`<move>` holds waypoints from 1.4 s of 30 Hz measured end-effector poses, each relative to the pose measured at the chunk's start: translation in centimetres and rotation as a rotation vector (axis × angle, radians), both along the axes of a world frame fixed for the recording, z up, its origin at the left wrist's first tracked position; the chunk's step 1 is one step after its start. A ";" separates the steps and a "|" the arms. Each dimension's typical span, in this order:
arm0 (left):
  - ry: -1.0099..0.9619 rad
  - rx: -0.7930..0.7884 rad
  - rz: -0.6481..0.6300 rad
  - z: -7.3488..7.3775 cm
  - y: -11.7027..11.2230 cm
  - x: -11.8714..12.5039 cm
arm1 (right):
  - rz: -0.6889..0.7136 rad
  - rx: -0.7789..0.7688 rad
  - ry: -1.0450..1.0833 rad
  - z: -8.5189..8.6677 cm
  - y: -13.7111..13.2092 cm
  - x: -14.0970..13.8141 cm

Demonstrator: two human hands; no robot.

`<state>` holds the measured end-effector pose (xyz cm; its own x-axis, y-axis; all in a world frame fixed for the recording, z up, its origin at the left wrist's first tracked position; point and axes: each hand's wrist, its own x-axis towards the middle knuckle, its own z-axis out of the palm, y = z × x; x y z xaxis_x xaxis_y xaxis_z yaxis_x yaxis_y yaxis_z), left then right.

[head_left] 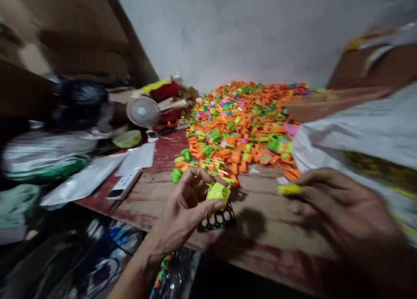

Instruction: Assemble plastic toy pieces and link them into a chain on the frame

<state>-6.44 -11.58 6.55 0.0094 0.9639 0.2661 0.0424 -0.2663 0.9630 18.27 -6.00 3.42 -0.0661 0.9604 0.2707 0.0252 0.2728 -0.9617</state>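
Between the thumb and fingers of my left hand (189, 203) is a yellow plastic piece (219, 194), held above the table. A black piece with a row of round holes (217, 220) shows just below it; whether the two are joined I cannot tell. My right hand (342, 208), somewhat blurred, pinches a small yellow part (289, 189) at its fingertips, apart from the left hand. Behind both hands spreads a large heap of small plastic pieces (234, 129), mostly orange, with green, yellow, pink and blue among them.
The worn red and tan table (156, 195) carries a pale handheld device (124, 184), white sheets (137, 159) and a small fan (143, 111) on the left. A white sack (365, 134) lies at the right. Cardboard boxes (84, 38) stand at the back left.
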 end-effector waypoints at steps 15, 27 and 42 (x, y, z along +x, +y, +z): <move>-0.021 -0.353 -0.209 -6.8 0.7 9.1 | 0.094 0.041 -0.265 -3.6 -0.7 2.1; 0.208 -0.260 -0.208 -8.4 1.0 8.7 | 0.134 0.131 -0.430 -4.4 -0.4 2.4; 0.289 -0.224 -0.235 -8.5 0.4 8.6 | 0.118 0.229 -0.510 -4.3 -1.2 2.8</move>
